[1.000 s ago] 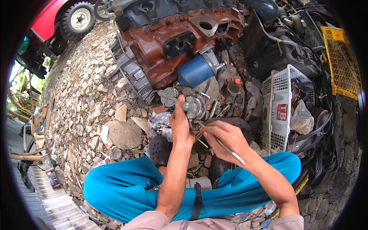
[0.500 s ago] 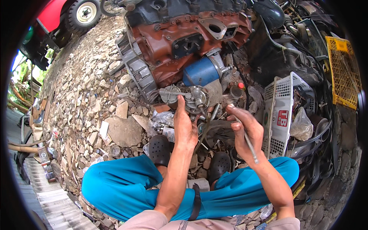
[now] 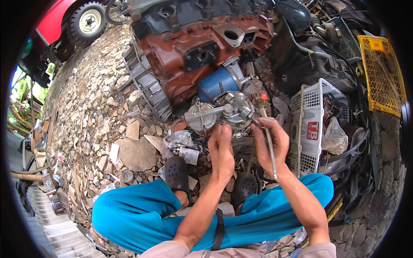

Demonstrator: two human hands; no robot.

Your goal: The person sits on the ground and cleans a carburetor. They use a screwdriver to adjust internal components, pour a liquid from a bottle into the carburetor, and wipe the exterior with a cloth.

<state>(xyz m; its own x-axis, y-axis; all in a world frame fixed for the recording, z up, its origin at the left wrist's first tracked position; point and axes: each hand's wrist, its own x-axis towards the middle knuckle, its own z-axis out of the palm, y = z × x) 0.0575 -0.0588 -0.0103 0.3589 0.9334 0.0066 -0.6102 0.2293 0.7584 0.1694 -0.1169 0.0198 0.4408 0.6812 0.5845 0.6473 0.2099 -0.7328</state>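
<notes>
the silvery metal engine part with a round, disc-like cover and knobbly fittings (image 3: 235,109) is held up above the rubble, in front of the reddish-brown metal engine block (image 3: 174,62) and its blue cylindrical canister (image 3: 217,84). the left hand (image 3: 221,150) has it from the near side, fingers gathered closely against its lower edge; how they close underneath is hidden. it is probably held there, in the middle of the view, so that 1 hand bears its weight and the fittings face up.

the right hand (image 3: 274,139) is partly curled around a slim, greyish rod-like tool (image 3: 272,160), which slants past the fingers with its lower end by the wrist. the loose, pen-like hold suggests control rather than force. its fingertips are at the part's right side, but i cannot tell whether they touch it.

the 2 knees in bright blue cloth trousers (image 3: 129,210) are spread wide, likely to give the forearms room between them. 2 dark, perforated clogs (image 3: 176,172) rest on the stones below. a white plastic lattice basket (image 3: 310,129) stands to the right, within easy reach.
</notes>
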